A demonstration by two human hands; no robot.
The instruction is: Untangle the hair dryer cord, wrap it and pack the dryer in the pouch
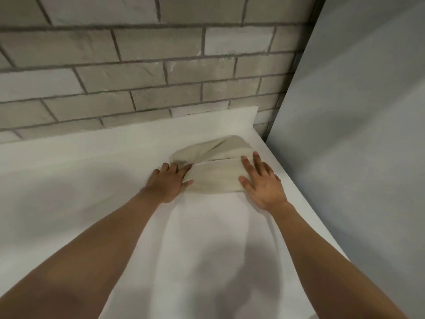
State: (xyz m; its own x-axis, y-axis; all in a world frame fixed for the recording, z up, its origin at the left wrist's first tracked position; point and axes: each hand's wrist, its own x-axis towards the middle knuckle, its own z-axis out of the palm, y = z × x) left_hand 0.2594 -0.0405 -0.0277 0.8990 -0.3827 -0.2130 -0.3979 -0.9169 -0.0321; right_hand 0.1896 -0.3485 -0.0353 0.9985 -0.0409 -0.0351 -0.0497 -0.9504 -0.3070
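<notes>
Head view gives us the white-covered table (92,180) against a brick wall (138,65); near its far right corner lies the beige pouch (216,178), bulging, its flap folded over, we judge to close it; our right hand (264,183) presses flat on its right end, fingers straight; our left hand (165,183) pinches the left end between thumb and curled fingers; dryer and cord are hidden, presumably inside.

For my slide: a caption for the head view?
Left hand holds, right hand presses the beige pouch on a white table.
</notes>
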